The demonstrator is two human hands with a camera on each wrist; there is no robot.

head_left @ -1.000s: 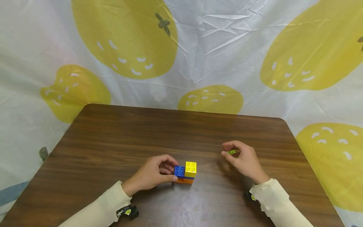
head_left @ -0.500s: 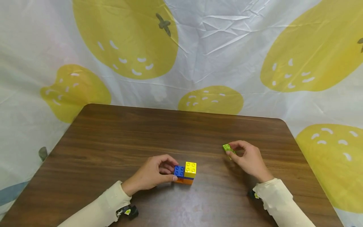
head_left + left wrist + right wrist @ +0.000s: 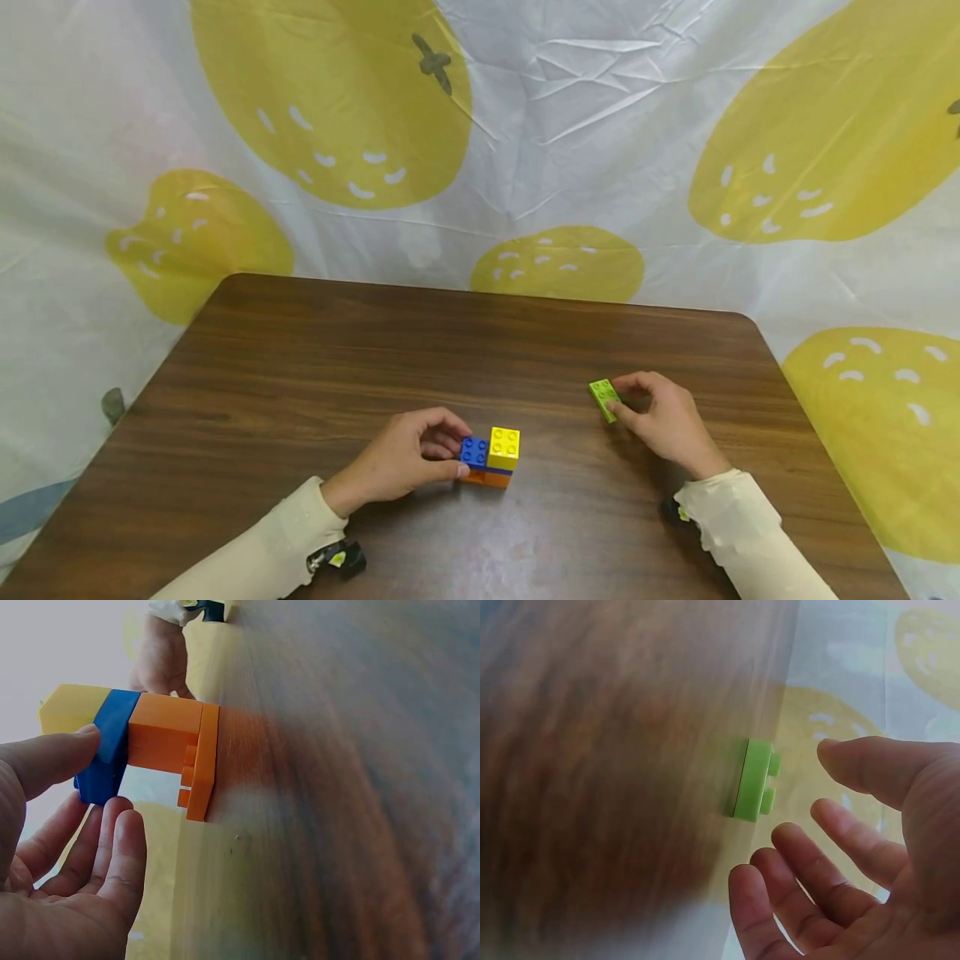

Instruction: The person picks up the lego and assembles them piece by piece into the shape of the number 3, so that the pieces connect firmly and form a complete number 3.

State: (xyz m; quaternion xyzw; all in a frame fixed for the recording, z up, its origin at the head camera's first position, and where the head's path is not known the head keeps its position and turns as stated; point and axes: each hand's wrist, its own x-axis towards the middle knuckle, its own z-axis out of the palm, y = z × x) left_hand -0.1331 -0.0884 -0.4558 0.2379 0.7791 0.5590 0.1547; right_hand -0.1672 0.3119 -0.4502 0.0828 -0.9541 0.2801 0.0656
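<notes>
Your left hand [image 3: 405,457] pinches the blue brick [image 3: 474,451] of the stack [image 3: 501,460] near the middle; your right hand [image 3: 670,421], fingers parted, is just beside the green brick [image 3: 602,398], studs up on the table [image 3: 375,350], farther right. Expect light, stiff, smooth, sturdy plastic; its long sides look best to grip.

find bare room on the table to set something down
Bare table between the left hand and the far edge, and between the block stack and green brick. Crowded: left hand on the stack, right hand near the brick.
</notes>
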